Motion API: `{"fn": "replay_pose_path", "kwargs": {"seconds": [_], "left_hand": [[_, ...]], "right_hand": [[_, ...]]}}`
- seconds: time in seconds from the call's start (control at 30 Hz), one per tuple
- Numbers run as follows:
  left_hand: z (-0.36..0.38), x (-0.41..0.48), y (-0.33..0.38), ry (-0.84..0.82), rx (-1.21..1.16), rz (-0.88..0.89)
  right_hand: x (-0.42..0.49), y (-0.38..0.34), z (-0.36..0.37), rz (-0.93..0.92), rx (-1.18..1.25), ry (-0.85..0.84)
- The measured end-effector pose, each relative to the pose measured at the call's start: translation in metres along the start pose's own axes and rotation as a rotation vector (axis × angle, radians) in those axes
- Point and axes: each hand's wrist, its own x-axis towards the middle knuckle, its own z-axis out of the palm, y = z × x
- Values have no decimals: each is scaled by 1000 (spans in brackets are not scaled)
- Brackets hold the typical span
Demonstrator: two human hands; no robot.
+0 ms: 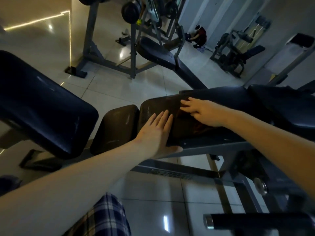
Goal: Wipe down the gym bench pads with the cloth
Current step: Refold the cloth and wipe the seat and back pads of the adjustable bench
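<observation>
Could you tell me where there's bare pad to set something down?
The small pad left of the left hand is bare; so is the large pad farther left. Crowded: the middle pad, under the left hand, right hand and cloth.

Long brown pad [158, 108]: left hand [156, 132] lies flat across its near end and right hand [202, 111] sits just beside it, leaving only the far-left corner bare. A narrow slit separates this pad from the small seat pad [115, 126]. Large dark pad [42, 103] stands tilted at left, with a wedge of tiled floor [109, 89] open between it and the seat pad. Floor stays open beyond, up to the grey rack [133, 48]. Another dark pad [281, 106] closes the right side. Under the near edge, the frame rail [209, 143] and a knob [260, 185] obstruct. A dark bar [255, 222] crosses the foreground, bottom right.
</observation>
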Motion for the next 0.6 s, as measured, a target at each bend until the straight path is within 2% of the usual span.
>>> {"fn": "replay_pose_path", "kwargs": {"seconds": [0.1,0.27,0.6], "left_hand": [[-5,8,1,-78,7,-13],[0,14,-7,-111,-38,-23],[16,14,-13,-9,-61,9]], "right_hand": [[-33,1,0,16,-5,-10],[-54,-7,6,45,-27,-21],[-33,9,9,-28,2,-11]]}}
